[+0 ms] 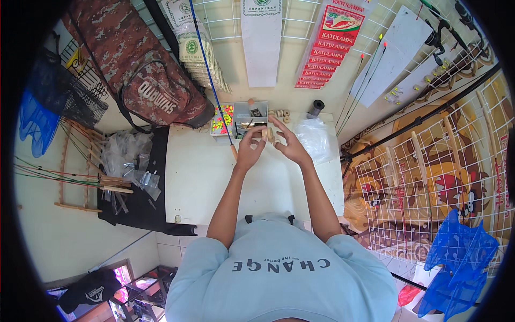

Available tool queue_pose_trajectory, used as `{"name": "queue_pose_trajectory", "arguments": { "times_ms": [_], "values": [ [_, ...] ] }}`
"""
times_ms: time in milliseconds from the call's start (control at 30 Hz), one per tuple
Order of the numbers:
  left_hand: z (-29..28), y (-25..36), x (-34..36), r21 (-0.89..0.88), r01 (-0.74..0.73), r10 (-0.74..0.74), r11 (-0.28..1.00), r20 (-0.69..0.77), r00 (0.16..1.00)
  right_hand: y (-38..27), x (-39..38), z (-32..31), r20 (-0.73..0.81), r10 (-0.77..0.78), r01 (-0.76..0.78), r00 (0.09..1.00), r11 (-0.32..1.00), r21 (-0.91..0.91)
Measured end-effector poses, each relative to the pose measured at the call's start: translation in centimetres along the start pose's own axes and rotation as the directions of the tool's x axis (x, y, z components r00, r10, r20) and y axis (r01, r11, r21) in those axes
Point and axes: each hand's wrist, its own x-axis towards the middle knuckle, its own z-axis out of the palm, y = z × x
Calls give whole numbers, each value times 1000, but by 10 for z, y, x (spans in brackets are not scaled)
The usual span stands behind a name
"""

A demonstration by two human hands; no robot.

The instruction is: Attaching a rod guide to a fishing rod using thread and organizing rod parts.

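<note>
My left hand [250, 149] holds a small pale wooden piece [269, 134] between thumb and fingers above the white table [214, 182]. My right hand [291, 146] is just to the right of it, fingers spread and raised, thumb tip at or very near the piece; exact contact is unclear. Behind my hands sit a divided grey container [251, 110], a box of pink and yellow bits [222, 115] and small wooden pieces [286, 115]. A blue rod [214, 86] with a cork-coloured handle slants down left of my hands.
Clear plastic bags [313, 139] and a dark roll [316, 109] lie at back right. A camouflage bag [134, 80] leans at back left. Black cloth [129, 204] with loose plastic borders the table's left. Wire racks with packets, rods and blue nets [456, 252] line the walls.
</note>
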Motion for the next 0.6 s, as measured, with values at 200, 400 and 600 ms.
{"name": "queue_pose_trajectory", "arguments": {
  "times_ms": [200,400,600],
  "values": [
    [-6,1,0,-1,7,-7,1000,0,1000,8,9,-1,60,123,-128,991,989,79],
    [-6,1,-2,13,4,-4,1000,-1,1000,11,3,-2,-23,232,-232,973,973,-12],
    [-5,-2,-2,74,22,-17,997,-58,998,21,-5,-12,-112,133,-158,985,952,-263]
  ]
}}
